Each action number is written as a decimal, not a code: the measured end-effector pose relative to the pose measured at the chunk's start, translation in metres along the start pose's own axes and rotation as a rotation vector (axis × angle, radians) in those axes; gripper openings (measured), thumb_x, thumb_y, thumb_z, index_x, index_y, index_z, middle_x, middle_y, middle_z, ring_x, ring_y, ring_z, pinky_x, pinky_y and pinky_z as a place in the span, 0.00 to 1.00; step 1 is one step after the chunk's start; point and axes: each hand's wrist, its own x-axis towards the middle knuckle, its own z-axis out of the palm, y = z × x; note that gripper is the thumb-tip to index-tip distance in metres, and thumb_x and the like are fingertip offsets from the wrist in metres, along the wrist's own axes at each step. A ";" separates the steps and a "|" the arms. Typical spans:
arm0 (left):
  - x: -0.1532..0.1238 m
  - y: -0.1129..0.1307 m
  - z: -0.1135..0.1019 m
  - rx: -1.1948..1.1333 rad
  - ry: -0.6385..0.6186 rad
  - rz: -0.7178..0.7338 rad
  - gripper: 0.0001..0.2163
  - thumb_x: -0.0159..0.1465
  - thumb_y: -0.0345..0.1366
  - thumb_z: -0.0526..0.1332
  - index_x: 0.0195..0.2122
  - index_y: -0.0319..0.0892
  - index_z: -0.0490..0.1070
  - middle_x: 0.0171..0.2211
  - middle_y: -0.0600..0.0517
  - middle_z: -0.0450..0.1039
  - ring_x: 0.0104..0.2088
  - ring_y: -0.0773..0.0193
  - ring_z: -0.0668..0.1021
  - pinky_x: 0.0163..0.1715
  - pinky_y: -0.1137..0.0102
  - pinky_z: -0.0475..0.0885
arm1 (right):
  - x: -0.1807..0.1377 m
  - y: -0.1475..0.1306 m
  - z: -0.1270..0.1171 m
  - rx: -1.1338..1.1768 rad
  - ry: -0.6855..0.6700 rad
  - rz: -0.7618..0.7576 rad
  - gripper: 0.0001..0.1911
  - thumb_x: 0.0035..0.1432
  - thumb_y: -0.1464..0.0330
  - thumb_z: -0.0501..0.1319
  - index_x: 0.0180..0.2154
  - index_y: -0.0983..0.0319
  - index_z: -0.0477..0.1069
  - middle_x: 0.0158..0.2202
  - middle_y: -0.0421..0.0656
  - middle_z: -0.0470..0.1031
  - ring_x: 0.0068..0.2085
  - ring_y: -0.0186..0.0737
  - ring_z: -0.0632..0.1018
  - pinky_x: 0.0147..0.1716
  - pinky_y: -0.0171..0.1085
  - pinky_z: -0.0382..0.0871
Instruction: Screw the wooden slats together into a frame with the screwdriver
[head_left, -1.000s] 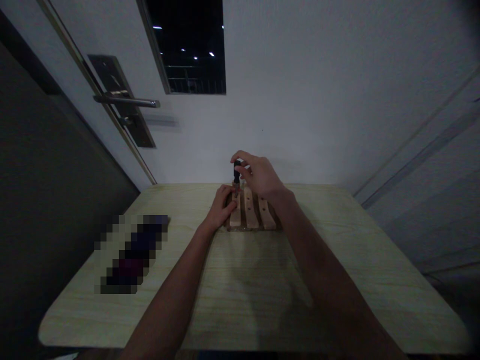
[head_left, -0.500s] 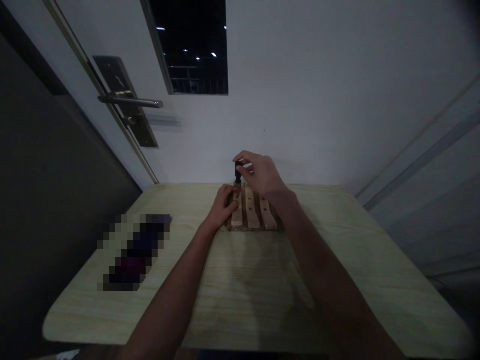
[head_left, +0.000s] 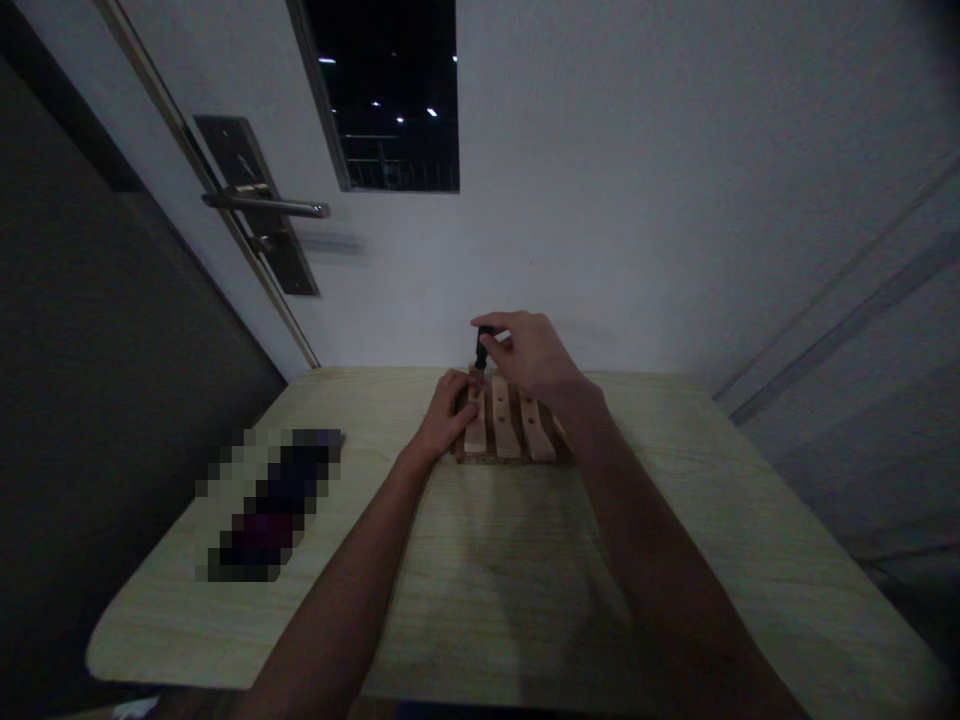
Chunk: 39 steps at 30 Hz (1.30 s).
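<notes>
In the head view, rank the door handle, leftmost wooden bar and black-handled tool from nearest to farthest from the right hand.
1. Black-handled tool, held in the right hand.
2. Leftmost wooden bar, below the tool.
3. Door handle, at upper left.

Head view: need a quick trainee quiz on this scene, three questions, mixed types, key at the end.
1. Multiple choice: which hand grips the black-handled tool? A) left B) right C) both
2. True or false: the tool's lower end is at the rightmost visible pale strip.
3. Fill in: the left hand rests at the ____ side of the wooden base, as seen in the picture.

Key:
1. B, the right hand.
2. False; it is at the leftmost visible pale strip.
3. left
</notes>
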 end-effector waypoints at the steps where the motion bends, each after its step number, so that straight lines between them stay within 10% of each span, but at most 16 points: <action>1: 0.000 0.000 0.000 0.001 0.001 -0.003 0.12 0.56 0.34 0.54 0.42 0.42 0.64 0.42 0.48 0.63 0.46 0.58 0.66 0.51 0.61 0.62 | 0.000 0.001 0.001 -0.016 -0.001 -0.001 0.16 0.55 0.76 0.56 0.46 0.64 0.73 0.39 0.47 0.77 0.34 0.38 0.77 0.38 0.38 0.71; 39: 0.000 0.002 -0.001 0.003 -0.006 0.017 0.11 0.56 0.35 0.54 0.41 0.42 0.65 0.40 0.49 0.63 0.45 0.58 0.66 0.50 0.61 0.62 | -0.001 -0.006 0.002 -0.052 0.035 0.007 0.09 0.55 0.72 0.58 0.40 0.62 0.70 0.36 0.44 0.75 0.31 0.35 0.74 0.34 0.35 0.67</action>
